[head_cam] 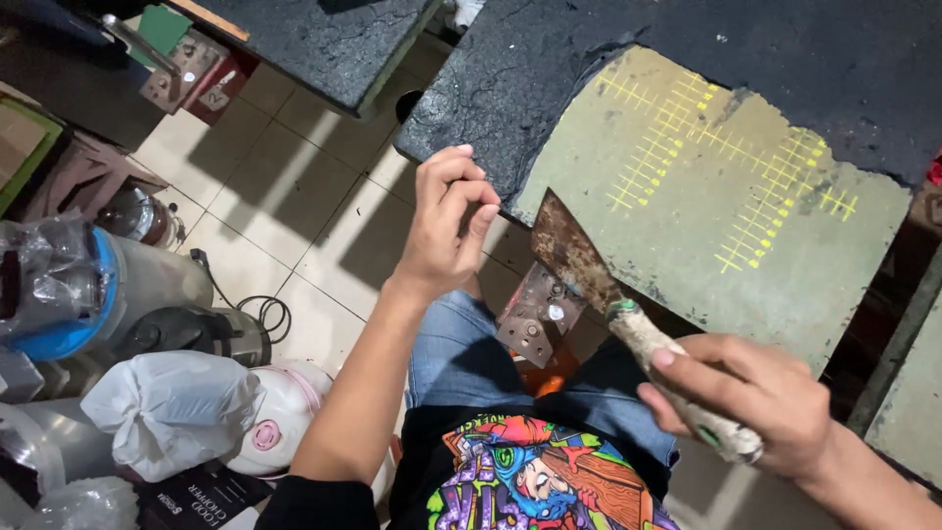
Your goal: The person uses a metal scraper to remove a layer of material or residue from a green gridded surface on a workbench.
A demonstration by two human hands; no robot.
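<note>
Right hand [756, 397], lower right of the frame, is wrapped tight around the paint-caked handle of a scraper [599, 280]. Its rusty blade angles up and left, the tip lying against the near edge of the board [726, 211]. That board fills the upper right: olive-green with yellow grid marks, bare where the black coating [785, 59] is gone. Left hand [446, 221], centre frame, has its fingers curled and pinched on the torn edge of the coating at the board's corner. Below, jeans [461, 358]; tiled floor [285, 216] to the left.
</note>
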